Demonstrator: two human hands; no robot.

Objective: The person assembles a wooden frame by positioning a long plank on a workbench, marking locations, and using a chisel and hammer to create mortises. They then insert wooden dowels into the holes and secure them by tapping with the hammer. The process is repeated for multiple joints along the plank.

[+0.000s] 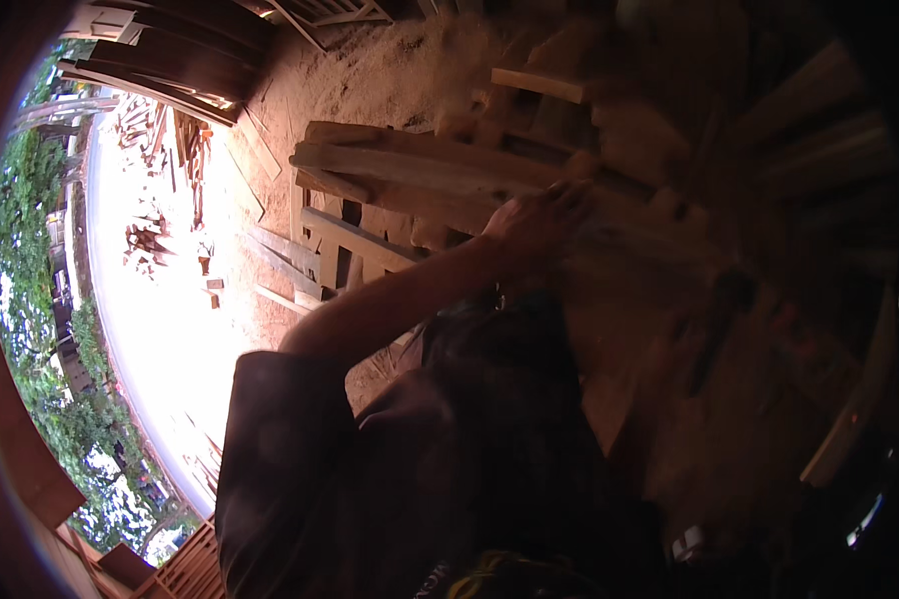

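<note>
My left hand reaches out across a long, rough wooden plank. Its fingers are stretched out and lie on the wood. The plank rests on a low stack of slats and blocks that looks like a pallet frame. To the right, deep in shadow, my right hand is beside the handle of a dark hammer-shaped tool and seems closed on it. Its separate fingers are hard to make out, and so is the wood beneath them.
Loose boards lie left of the frame. A wood offcut lies beyond it, near sawdust-covered ground. Dark timber is stacked at the far right. A curved wooden strip stands at the right. Scrap wood lies in bright daylight outside.
</note>
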